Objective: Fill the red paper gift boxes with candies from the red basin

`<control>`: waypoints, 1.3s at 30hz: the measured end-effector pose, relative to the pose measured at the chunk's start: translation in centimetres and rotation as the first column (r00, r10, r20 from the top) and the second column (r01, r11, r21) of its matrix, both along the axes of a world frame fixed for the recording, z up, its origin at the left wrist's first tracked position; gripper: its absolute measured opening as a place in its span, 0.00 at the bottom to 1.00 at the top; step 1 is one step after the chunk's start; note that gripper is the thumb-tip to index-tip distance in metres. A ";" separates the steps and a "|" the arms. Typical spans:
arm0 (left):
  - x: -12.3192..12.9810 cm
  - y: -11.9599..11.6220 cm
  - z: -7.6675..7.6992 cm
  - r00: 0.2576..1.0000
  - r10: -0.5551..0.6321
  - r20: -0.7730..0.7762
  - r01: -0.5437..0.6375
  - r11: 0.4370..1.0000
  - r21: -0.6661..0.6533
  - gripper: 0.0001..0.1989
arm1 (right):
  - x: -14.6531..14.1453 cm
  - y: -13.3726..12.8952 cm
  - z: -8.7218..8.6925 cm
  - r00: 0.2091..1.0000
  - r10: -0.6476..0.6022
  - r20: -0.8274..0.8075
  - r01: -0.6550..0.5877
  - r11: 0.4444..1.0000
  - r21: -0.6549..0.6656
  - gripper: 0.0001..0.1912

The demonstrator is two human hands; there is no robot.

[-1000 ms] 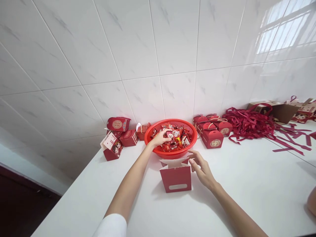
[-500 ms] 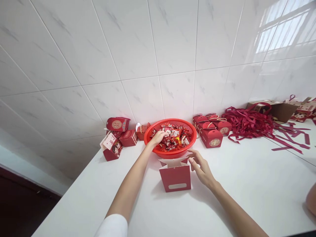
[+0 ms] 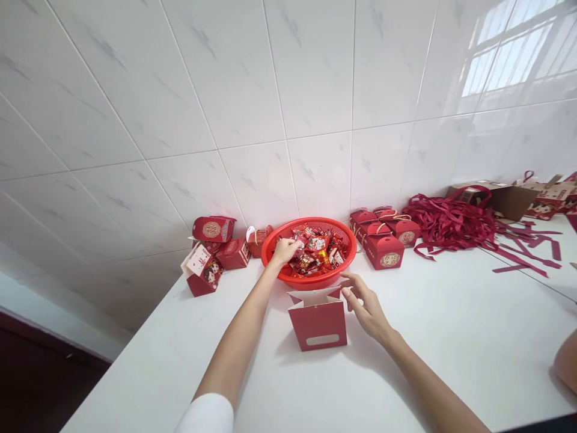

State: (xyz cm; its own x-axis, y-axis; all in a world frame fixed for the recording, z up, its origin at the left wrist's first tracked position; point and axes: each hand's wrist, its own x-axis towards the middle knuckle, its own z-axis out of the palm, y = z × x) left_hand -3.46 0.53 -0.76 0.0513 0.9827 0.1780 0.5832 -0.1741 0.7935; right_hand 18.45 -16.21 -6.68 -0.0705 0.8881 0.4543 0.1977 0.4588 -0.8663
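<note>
My left hand (image 3: 287, 249) reaches into the left side of a red plastic basket (image 3: 270, 264). Its fingers are pinched together on a red wrapped candy, mostly hidden by the fingertips. Around it lies a heap of wrapped candies (image 3: 321, 246). In front of the basket a red paper gift box (image 3: 318, 325) stands upright with its top open and a pale oval on its near side. My right hand (image 3: 364, 304) is curled at the box's upper right edge, thumb and forefinger at the corner, holding it.
Several decorated red boxes (image 3: 211, 252) are grouped left of the basket. More closed red boxes (image 3: 383, 243) tied with cord stand to its right. Beyond them are a pile of dark red ribbons (image 3: 451, 219) and a brown carton (image 3: 509, 198). Someone's arm (image 3: 565, 361) shows at the right edge.
My left hand has drawn slightly left within the basket, and its fingers have closed in more. The right hand and the box stay in place; the view has shifted a little.
</note>
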 end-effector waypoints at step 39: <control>-0.1 0.3 -1.0 0.984 -0.171 -0.051 0.148 0.941 -0.305 0.12 | -0.1 -0.1 0.1 0.996 -0.009 0.087 0.008 1.000 0.010 0.19</control>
State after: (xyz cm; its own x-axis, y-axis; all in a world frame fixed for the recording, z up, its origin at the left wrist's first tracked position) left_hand -3.52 0.88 -1.79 0.2133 0.9679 -0.1327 0.6277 -0.0317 0.7778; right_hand 18.37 -16.26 -6.58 -0.1029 0.8846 0.4550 0.2760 0.4648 -0.8413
